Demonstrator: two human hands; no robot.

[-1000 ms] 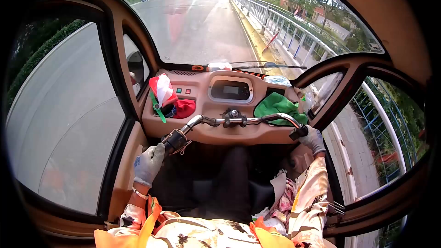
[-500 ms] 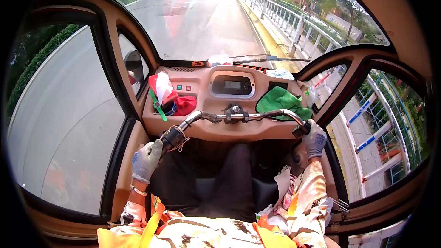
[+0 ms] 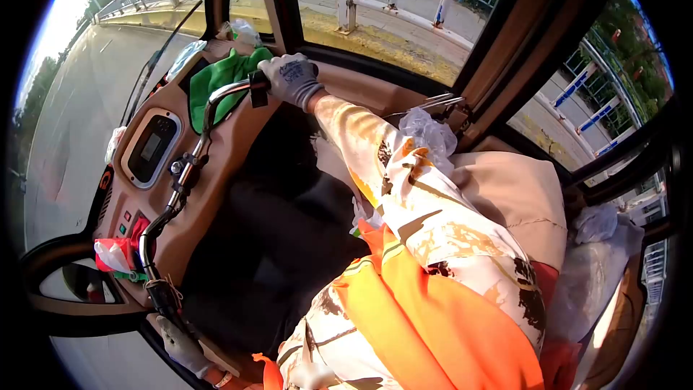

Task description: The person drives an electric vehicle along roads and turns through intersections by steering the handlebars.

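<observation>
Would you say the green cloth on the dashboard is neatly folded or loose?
Loose: the green cloth lies rumpled by the handlebar, its creases uneven.

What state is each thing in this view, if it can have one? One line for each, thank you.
Right hand: gloved, closed on handlebar
Left hand: gloved, at the other grip, closure unclear
Green cloth: crumpled, on dashboard
Display: reading too small to tell
Clear plastic bag: crumpled
</observation>
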